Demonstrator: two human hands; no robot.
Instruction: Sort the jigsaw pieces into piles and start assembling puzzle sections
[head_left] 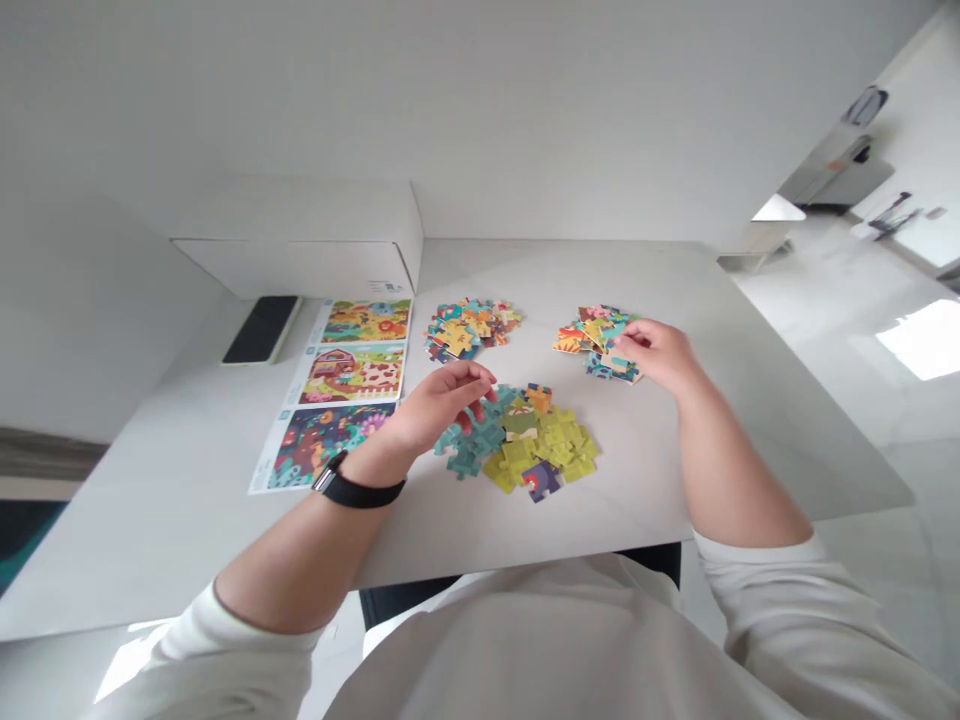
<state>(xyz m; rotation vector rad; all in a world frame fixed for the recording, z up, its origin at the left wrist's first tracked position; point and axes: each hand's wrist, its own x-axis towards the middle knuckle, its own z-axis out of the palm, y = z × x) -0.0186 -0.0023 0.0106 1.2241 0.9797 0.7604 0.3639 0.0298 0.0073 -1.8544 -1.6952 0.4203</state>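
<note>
Your right hand (660, 352), fingertips drawn together, meets the right-hand pile of puzzle pieces (596, 328) toward the desk's (750, 420) far edge; whether it grips one is unclear. Your left hand (439, 402), loosely curled, hovers over the teal end of the front heap (517, 458), nearer to it and stretched roughly along the desk's near edge. Those fingers hide any piece held; your left wrist covers part of the picture sheet (352, 375).

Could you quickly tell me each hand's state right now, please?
Left hand: loosely curled by the teal puzzle pieces; cannot tell whether it holds anything.
Right hand: loosely pinched at the rightmost puzzle pile; cannot tell whether it grips a piece.
</note>
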